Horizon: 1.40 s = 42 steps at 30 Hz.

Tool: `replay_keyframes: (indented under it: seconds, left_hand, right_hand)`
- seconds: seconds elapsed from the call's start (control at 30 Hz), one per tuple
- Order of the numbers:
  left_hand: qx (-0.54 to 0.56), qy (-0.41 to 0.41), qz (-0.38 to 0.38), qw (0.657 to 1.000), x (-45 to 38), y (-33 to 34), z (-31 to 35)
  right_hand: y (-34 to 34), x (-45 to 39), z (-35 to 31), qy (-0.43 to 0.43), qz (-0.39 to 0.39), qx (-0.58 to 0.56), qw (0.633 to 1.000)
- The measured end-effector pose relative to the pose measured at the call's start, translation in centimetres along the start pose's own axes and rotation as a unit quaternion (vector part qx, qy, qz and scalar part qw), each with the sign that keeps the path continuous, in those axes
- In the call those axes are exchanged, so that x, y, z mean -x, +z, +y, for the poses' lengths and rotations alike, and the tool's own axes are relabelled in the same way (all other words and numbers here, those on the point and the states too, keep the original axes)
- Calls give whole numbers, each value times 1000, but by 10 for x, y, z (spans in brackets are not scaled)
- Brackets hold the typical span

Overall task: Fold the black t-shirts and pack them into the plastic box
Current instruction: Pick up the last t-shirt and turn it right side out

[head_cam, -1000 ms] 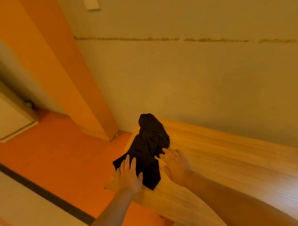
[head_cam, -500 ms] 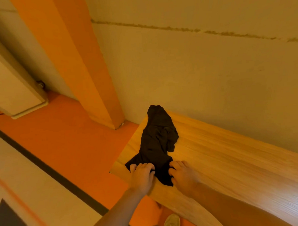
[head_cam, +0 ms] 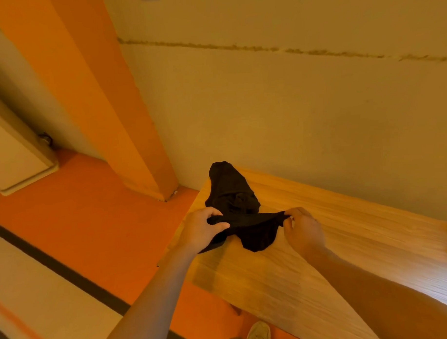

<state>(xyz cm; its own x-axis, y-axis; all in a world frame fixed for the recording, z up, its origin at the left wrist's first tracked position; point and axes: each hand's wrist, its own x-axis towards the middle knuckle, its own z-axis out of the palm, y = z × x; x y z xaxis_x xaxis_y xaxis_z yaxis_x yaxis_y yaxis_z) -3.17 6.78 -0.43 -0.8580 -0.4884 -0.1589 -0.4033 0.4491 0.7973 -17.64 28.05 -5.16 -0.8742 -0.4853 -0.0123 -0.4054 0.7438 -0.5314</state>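
Lifted now, off the tabletop where it lay pressed a moment ago: near edge of crumpled black cotton t-shirt, stretched taut between both hands. Left hand clenched around left end of raised edge, fingers curled over the cloth. Right hand pinching right end between thumb and fingertips. Far part of garment bunched in a heap on left end of light wooden table, reaching toward beige wall. Middle of lifted edge sagging in a fold just above the tabletop. Left of the table, orange floor and orange pillar. Pale shoe at near edge, below the table.
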Motion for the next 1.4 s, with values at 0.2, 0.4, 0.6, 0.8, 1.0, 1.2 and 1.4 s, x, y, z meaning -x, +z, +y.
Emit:
replay_keyframes:
  seconds: [0.2,0.4,0.6,0.8,1.0,1.2,1.4]
  left_hand:
    - [47,66,1,997,-1,0,43]
    - [-38,124,-66,989,-3,-5,62]
    - [-35,33,86,995,-3,-34,32]
    - [102,-8,105,989,6,-68,35]
    - [245,3,44,968,18,-106,47]
    - [274,-17,163,948,3,-102,55]
    - [197,-18,325,925,-6,-93,54]
  right_hand:
    - [-14,11,-30,-78,-81,-160,981]
    - [-21,5,-69,-125,-61,-218,966]
    - [-63,-11,-58,-29,-29,-299,953]
    - [-81,-23,-44,-26,-76,-227,971]
    - [-106,-33,-28,-44,-137,-225,964]
    - [-105,-39,-16,-34,-217,-176,960]
    - [-99,-33,-24,-9,-176,-187,967]
